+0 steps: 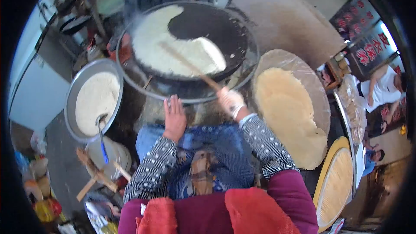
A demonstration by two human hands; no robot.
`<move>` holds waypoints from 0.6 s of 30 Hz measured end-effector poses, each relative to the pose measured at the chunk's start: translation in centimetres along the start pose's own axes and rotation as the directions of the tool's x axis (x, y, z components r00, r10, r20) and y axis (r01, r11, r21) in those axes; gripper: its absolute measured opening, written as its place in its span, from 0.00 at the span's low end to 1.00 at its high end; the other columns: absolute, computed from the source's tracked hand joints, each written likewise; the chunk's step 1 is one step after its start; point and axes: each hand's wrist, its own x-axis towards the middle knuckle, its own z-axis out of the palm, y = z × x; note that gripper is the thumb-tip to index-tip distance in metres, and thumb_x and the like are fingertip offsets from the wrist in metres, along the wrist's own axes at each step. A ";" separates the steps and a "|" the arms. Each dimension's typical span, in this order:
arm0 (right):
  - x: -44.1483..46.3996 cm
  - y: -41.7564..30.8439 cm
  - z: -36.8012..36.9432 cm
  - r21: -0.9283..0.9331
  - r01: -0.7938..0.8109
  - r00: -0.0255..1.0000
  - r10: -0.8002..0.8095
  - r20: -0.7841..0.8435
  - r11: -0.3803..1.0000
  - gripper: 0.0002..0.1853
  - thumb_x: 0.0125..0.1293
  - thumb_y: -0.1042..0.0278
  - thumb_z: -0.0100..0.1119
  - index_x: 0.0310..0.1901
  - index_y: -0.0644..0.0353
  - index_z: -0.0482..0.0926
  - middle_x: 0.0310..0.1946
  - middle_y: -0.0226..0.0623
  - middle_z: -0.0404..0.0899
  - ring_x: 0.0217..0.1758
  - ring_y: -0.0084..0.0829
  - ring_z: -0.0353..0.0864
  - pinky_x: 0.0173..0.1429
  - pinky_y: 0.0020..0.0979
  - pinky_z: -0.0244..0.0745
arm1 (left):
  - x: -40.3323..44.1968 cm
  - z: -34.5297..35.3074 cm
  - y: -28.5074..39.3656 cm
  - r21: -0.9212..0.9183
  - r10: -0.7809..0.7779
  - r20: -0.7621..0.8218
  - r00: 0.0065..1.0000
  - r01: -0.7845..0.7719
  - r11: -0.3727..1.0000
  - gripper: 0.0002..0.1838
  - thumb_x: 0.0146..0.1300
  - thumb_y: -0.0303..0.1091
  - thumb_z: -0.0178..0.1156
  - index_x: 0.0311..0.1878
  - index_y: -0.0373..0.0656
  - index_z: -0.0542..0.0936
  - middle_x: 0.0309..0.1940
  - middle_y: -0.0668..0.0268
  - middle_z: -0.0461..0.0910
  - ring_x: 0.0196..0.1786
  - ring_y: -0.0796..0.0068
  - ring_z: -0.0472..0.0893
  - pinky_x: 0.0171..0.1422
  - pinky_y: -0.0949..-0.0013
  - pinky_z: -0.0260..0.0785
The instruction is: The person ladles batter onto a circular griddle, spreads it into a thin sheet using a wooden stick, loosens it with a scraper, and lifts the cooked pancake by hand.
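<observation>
My right hand (231, 102), with a white band at the wrist, grips the wooden handle of a batter spreader (190, 66), which reaches across the round black griddle (216, 24). The spreader's far end is blurred. Pale batter (151, 45) coats the left and front of the griddle in a curved sheet, with a thick white ridge at its right end. Dark bare surface shows at the back right. My left hand (175, 119) holds nothing, its fingers stretched out at the griddle's front rim.
Left of the griddle stands a metal basin (71, 112) of batter with a blue-handled ladle (102, 141). Thin cooked pancakes (288, 112) lie on a round plastic-covered surface at right. Another round tray (323, 190) sits lower right. Two people (383, 87) are beyond the right counter.
</observation>
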 end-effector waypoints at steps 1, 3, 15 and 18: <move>0.6 2.4 1.1 -0.055 0.003 0.999 -0.005 -0.037 0.998 0.18 0.67 0.55 0.41 0.35 0.61 0.74 0.30 0.53 0.79 0.37 0.50 0.79 0.42 0.46 0.73 | -0.2 -0.5 -0.2 0.015 0.010 0.005 1.000 -0.010 1.000 0.28 0.60 0.32 0.41 0.63 0.27 0.61 0.66 0.45 0.56 0.72 0.52 0.49 0.72 0.40 0.29; 2.5 3.8 -0.2 -0.070 -0.099 0.987 0.088 -0.135 0.993 0.18 0.67 0.54 0.40 0.34 0.60 0.74 0.29 0.52 0.79 0.36 0.50 0.80 0.42 0.45 0.73 | -0.1 -1.0 -0.7 0.037 -0.001 0.022 1.000 0.000 0.999 0.28 0.60 0.32 0.41 0.63 0.27 0.61 0.66 0.46 0.56 0.72 0.53 0.50 0.72 0.40 0.29; 1.0 1.3 -2.7 -0.100 0.022 0.970 -0.046 -0.237 0.995 0.17 0.68 0.55 0.40 0.33 0.61 0.70 0.26 0.53 0.78 0.33 0.54 0.78 0.39 0.50 0.72 | -0.1 -0.8 -3.1 0.050 -0.031 -0.041 0.999 0.033 0.998 0.27 0.59 0.33 0.43 0.61 0.28 0.63 0.64 0.50 0.62 0.70 0.57 0.55 0.73 0.41 0.32; -0.2 0.9 0.0 -0.124 0.008 0.989 -0.027 -0.149 0.992 0.15 0.65 0.54 0.46 0.34 0.59 0.70 0.22 0.54 0.77 0.27 0.54 0.77 0.33 0.52 0.72 | -0.1 -0.9 -3.8 0.056 -0.055 -0.004 0.998 0.055 0.997 0.27 0.61 0.33 0.42 0.62 0.29 0.63 0.65 0.50 0.60 0.71 0.57 0.54 0.72 0.41 0.30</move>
